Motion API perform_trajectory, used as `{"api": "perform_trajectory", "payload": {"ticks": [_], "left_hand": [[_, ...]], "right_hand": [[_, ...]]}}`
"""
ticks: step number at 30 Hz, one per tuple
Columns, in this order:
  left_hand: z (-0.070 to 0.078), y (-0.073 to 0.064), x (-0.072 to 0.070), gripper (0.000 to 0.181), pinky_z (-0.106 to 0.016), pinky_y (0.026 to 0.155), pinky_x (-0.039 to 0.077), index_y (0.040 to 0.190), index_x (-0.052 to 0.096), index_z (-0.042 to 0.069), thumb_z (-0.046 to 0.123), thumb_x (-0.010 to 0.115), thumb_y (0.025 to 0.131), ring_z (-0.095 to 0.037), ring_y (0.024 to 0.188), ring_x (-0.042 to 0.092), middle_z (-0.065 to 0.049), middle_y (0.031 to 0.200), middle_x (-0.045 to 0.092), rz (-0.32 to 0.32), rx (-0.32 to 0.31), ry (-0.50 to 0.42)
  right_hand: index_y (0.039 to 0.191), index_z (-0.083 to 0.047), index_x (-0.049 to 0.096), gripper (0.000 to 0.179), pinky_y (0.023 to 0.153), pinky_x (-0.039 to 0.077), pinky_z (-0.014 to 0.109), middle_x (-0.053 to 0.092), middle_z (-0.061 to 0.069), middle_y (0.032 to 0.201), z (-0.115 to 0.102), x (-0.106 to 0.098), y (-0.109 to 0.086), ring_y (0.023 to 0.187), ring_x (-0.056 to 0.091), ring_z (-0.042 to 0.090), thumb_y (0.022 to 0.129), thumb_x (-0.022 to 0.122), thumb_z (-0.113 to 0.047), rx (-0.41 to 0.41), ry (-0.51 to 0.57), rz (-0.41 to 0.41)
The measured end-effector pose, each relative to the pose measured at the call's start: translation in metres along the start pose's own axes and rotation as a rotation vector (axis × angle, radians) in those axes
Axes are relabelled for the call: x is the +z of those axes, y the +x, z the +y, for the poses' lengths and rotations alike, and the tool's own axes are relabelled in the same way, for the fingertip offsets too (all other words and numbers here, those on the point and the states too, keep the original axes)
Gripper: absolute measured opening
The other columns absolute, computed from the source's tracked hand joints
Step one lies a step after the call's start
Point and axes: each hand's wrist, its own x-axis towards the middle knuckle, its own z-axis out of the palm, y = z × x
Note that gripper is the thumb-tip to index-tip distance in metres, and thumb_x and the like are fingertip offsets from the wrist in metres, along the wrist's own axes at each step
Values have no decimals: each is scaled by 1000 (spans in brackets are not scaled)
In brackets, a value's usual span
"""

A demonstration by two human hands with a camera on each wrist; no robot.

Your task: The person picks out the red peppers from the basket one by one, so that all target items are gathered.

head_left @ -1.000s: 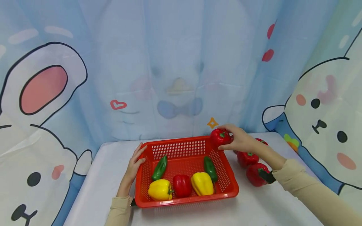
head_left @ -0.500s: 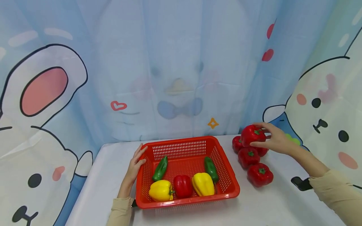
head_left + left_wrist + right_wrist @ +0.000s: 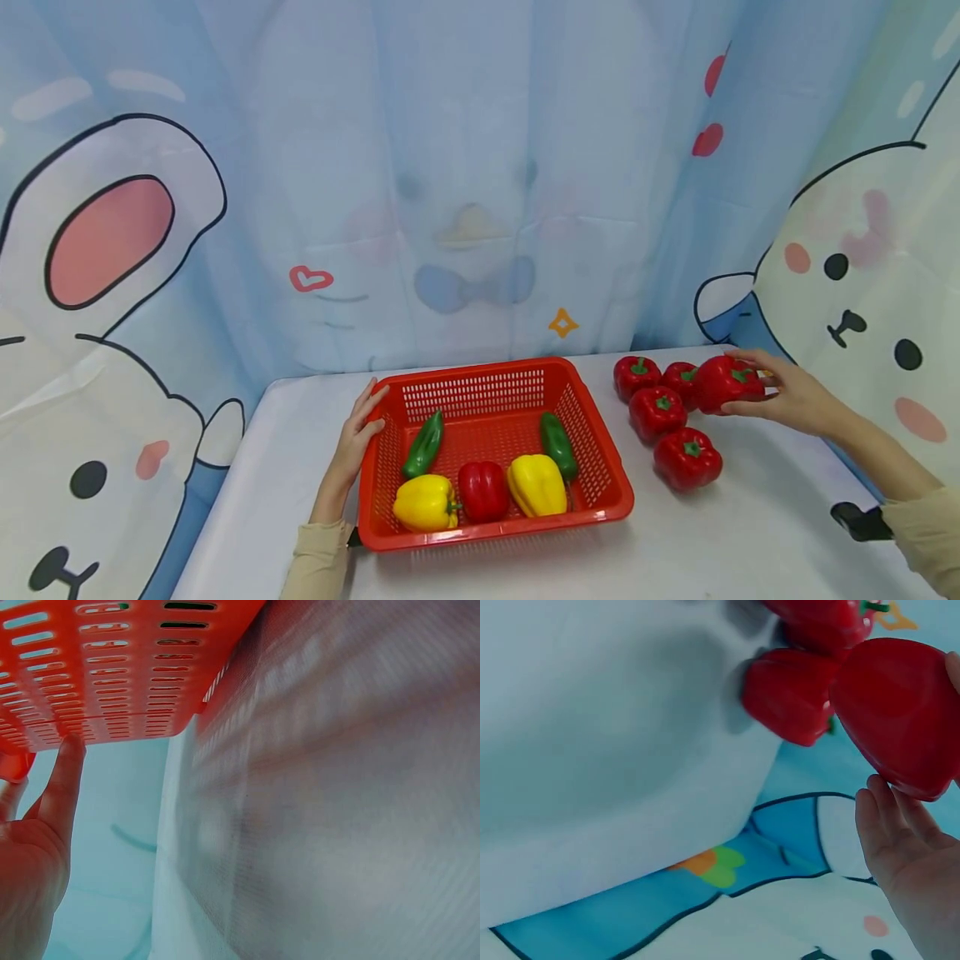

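Observation:
My right hand (image 3: 791, 396) holds a red bell pepper (image 3: 726, 383) between thumb and fingers at the far right of the table. In the right wrist view, the fingertips (image 3: 881, 787) touch the side of this pepper (image 3: 900, 712); it sits close to other red bell peppers (image 3: 791, 694). My left hand (image 3: 352, 446) rests on the left rim of the red plastic basket (image 3: 480, 537). The left wrist view has its straight finger (image 3: 67, 765) against the basket's perforated outer wall (image 3: 112, 675). Inside lie yellow bell peppers (image 3: 425, 504), one red bell pepper (image 3: 483, 493) and green peppers (image 3: 425, 446).
Several red bell peppers (image 3: 687, 458) stand in a cluster right of the basket. White cloth covers the table (image 3: 720, 550). Behind it hangs a blue curtain (image 3: 472, 167) printed with cartoon animals. A black strap (image 3: 862, 522) is at the right sleeve.
The right hand has carried the red bell pepper from over the basket's back right corner rightward to the cluster, lowering it lately. My left hand stays at the basket's rim.

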Motion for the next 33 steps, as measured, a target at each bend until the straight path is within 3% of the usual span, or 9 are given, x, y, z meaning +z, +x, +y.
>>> {"api": "perform_trajectory", "payload": {"ticks": [4,9,11,16,17,24,33], "left_hand": [[1,1,0,48,-18,105,29,147,43,-2,0,45,98,-36,149,9,-16,163,14,0,6,7],[2,1,0,48,-48,114,23,146,42,-5,0,45,98,-38,149,8,-18,163,13,1,13,3],[7,0,1,48,-44,114,26,146,42,-5,-1,45,98,-38,149,9,-18,163,13,0,0,1],[5,1,1,48,-18,104,30,146,42,-4,-1,45,98,-38,148,10,-18,163,14,-1,3,15],[-1,1,0,48,-17,104,30,146,43,-3,0,45,98,-38,148,10,-17,163,15,4,17,17],[-1,0,1,47,-13,100,32,144,42,-9,-2,46,98,-44,146,12,-23,161,14,7,37,5],[-3,1,0,48,-12,101,33,146,44,-3,0,46,98,-38,148,12,-18,163,15,11,23,-3]], "right_hand": [[145,6,35,88,64,58,35,40,34,133,10,5,-5,114,41,56,76,85,-17,20,1,-38],[143,7,38,87,64,58,38,41,33,131,20,15,-7,115,41,55,74,86,-17,34,14,-96],[142,7,39,87,64,58,36,43,33,131,23,18,-7,116,42,54,74,86,-18,31,16,-105],[141,7,41,86,64,58,36,46,34,131,28,25,-6,115,45,53,74,87,-20,28,20,-113],[141,7,41,86,65,58,37,46,34,132,28,27,-6,115,44,53,74,87,-20,32,23,-116],[141,9,40,86,68,58,38,44,37,133,35,38,-4,116,43,53,74,86,-18,50,43,-159],[142,8,37,88,68,58,40,42,38,132,42,48,-2,116,42,56,73,86,-15,59,61,-194]]}}
